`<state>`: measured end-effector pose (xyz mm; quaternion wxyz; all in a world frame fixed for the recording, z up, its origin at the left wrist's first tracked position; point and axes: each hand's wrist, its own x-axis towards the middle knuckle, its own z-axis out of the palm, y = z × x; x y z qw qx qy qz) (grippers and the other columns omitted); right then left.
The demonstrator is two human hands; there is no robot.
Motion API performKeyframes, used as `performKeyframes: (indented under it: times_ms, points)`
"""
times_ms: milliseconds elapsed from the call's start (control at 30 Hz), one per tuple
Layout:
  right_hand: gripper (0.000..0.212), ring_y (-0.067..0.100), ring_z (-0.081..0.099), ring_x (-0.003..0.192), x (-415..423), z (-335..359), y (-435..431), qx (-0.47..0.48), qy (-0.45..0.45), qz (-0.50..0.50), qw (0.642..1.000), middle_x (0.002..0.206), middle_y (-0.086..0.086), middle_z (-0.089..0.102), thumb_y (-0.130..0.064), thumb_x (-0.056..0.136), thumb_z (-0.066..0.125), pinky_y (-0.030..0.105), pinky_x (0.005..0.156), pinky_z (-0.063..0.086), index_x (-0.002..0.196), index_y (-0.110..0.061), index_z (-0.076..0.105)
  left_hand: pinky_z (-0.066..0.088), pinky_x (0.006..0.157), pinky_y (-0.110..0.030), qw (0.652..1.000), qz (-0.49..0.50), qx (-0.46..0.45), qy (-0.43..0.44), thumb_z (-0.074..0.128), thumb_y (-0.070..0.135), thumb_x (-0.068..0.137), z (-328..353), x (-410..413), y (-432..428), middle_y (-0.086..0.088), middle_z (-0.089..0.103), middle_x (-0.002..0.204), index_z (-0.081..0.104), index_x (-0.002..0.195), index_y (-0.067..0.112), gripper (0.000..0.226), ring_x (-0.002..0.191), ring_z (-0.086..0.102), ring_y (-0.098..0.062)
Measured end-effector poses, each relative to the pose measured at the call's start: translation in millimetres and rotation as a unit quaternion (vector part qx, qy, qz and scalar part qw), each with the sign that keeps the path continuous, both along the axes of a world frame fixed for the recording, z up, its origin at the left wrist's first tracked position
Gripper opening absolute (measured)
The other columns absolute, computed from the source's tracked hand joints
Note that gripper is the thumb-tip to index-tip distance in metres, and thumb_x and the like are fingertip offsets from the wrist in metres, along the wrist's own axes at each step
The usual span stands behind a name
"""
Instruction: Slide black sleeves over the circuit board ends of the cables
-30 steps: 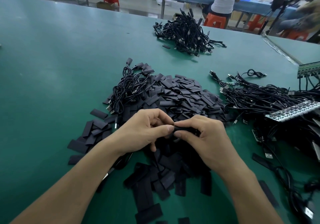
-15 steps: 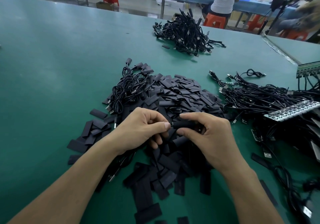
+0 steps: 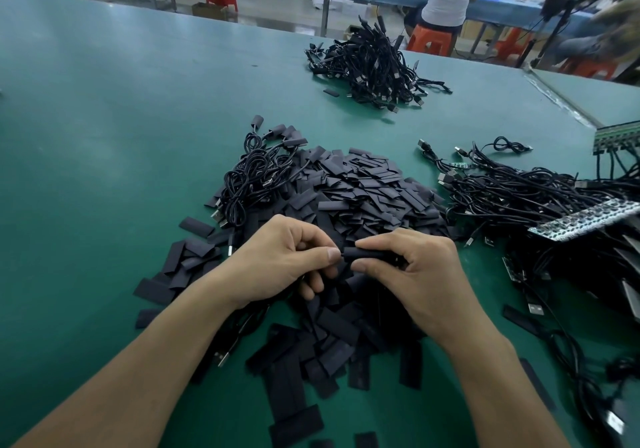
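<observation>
My right hand [image 3: 419, 274] pinches a black sleeve [image 3: 369, 255] lengthwise between thumb and fingers, just above the big heap of loose black sleeves [image 3: 363, 191]. My left hand [image 3: 284, 260] has curled fingers, and its thumb and forefinger pinch at the sleeve's left mouth. The cable end it holds there is hidden by the fingers. A cable with a USB plug [image 3: 221, 357] trails under my left wrist. Coiled cables with sleeves on them [image 3: 256, 177] lie on the heap's left side.
A tangle of bare cables [image 3: 519, 198] and circuit board strips [image 3: 588, 222] fills the right of the green table [image 3: 104, 135]. Another cable pile [image 3: 374, 66] sits at the far edge. A person sits at a blue bench behind it.
My right hand has slid a little to the right, so more of the sleeve shows between my two thumbs. Both hands stay over the heap.
</observation>
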<state>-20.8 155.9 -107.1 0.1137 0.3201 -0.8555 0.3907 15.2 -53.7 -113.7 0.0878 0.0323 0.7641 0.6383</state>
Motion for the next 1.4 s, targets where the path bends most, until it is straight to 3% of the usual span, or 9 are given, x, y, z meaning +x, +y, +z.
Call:
performKeyframes:
  times_ms: [267,433,600,800,1000,1400]
  points:
    - [0.014,0.001,0.063,0.080,-1.7,-1.4,-0.7,0.007,0.005,0.015,1.000,0.082,-0.013,0.069,-0.023,0.079,0.080,0.011,0.076,0.045,0.093,-0.023,0.078,0.051,0.047,-0.020,1.000,-0.011,-0.001,-0.003,0.064,0.010,0.096,1.0,0.2,1.0,-0.005,0.071,0.070,0.072,0.083,0.011,0.015,0.053,0.064,-0.013]
    - [0.026,0.000,0.063,0.083,-0.6,-1.4,-0.5,0.029,0.017,0.000,0.999,0.087,-0.014,0.070,-0.032,0.079,0.080,0.008,0.079,0.044,0.103,-0.022,0.077,0.050,0.046,-0.020,1.000,-0.007,-0.007,0.002,0.062,0.011,0.098,0.1,0.0,0.8,-0.004,0.071,0.070,0.071,0.082,0.013,0.018,0.053,0.064,-0.013]
    - [0.020,0.001,0.062,0.080,-0.6,-2.4,-1.9,0.032,0.025,0.006,0.999,0.083,-0.015,0.067,-0.026,0.080,0.081,0.009,0.078,0.044,0.099,-0.019,0.078,0.050,0.046,-0.019,1.000,-0.011,-0.015,0.002,0.063,0.012,0.097,-0.7,0.2,0.9,-0.004,0.071,0.070,0.072,0.080,0.018,0.021,0.053,0.065,-0.013]
    - [0.021,0.008,0.064,0.081,-0.2,-1.5,-2.9,0.037,0.022,0.011,0.999,0.084,-0.007,0.070,-0.026,0.082,0.079,0.021,0.078,0.049,0.100,-0.016,0.078,0.050,0.047,-0.019,1.000,-0.007,-0.019,0.004,0.063,0.014,0.097,-1.5,-0.1,2.3,-0.004,0.071,0.069,0.073,0.080,0.017,0.020,0.052,0.064,-0.012]
    - [0.017,0.006,0.063,0.084,-1.3,-1.4,-3.0,0.037,0.006,0.023,0.999,0.087,-0.007,0.069,-0.024,0.084,0.077,0.021,0.080,0.048,0.100,-0.017,0.077,0.050,0.046,-0.019,1.000,-0.005,-0.018,0.008,0.063,0.014,0.098,-1.4,0.3,3.2,-0.004,0.072,0.070,0.074,0.077,0.022,0.024,0.052,0.064,-0.012]
    - [0.022,0.005,0.062,0.090,0.5,-2.1,-2.8,0.036,0.020,0.019,0.999,0.091,-0.011,0.067,-0.028,0.086,0.075,0.019,0.082,0.047,0.106,-0.018,0.073,0.050,0.045,-0.020,1.000,0.007,-0.008,0.000,0.060,0.012,0.099,0.5,0.4,4.1,-0.002,0.070,0.066,0.071,0.081,0.014,0.021,0.051,0.064,-0.013]
